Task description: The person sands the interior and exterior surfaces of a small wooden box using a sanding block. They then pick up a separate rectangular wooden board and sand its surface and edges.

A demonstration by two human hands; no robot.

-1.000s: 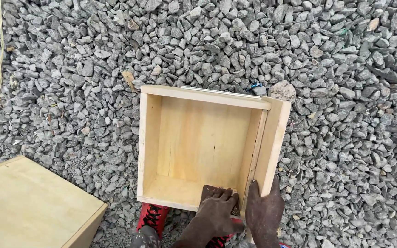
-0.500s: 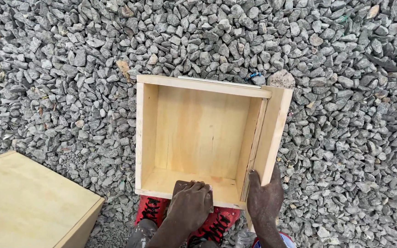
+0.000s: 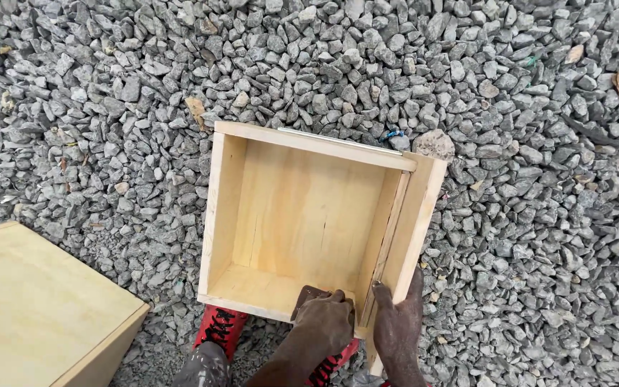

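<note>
Grey crushed-stone gravel [image 3: 510, 236] covers the whole ground; an open-topped square box of pale unfinished wood [image 3: 302, 215] sits on it, directly ahead of the person's red lace-up shoes [image 3: 218, 331].

Left hand [image 3: 327, 324]: fingers curled down, pressing a small dark brown pad [image 3: 305, 296] (looks like sandpaper) against the box's near inside wall, close to the right corner. Closed on the pad, as far as the visible edge shows.

Right hand [image 3: 397, 326]: just right of the left one, wrapped over the lower end of the box's right-side board [image 3: 411, 222], thumb on the inner face, fingers outside. Clamped firm, steadying.

Step in hand, my read: sanding the inner faces, now at the near-right inside corner. Next stroke needs flat, even pressure along the grain, and the right-hand brace held so the box doesn't skid on loose stone. The corner joint just right of the pad is tight; it'll need the pad's edge, not its face.

Hard to make out:
- Most of the pad is under the left fingers; grit and true size unknown.
- The right board stands proud of the far wall; can't tell whether it's fixed or loose.
- A thin pale strip along the far rim: material unclear.
- Second pale plywood box [image 3: 37, 308], well left of both hands, is cut off by the frame edge.
- Both forearms and the shoes are cropped at the bottom.
</note>
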